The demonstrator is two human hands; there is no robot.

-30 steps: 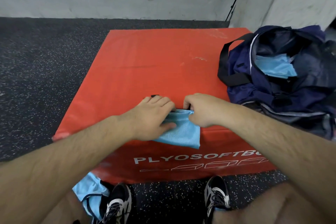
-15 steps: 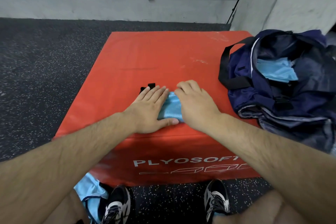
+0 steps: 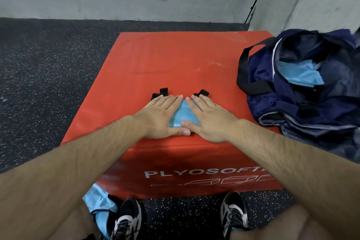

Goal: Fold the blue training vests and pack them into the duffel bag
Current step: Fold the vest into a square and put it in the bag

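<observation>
Head view: folded vest (image 3: 184,115) lies near the front edge of the red box (image 3: 175,60).
Left hand (image 3: 161,115): flat on the vest, fingers straight, together.
Right hand (image 3: 210,117): flat alongside, fingers slightly spread, thumbs meeting.
Bag (image 3: 311,107): open at the box's right side, second vest (image 3: 300,74) inside.

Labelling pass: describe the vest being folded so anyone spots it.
Start at the red plyo box. Near its front edge, the left hand and right hand press flat on a small folded blue vest. Unlike the blue fabric in the duffel bag or by the left shoe, it shows black straps past the fingertips.
</observation>
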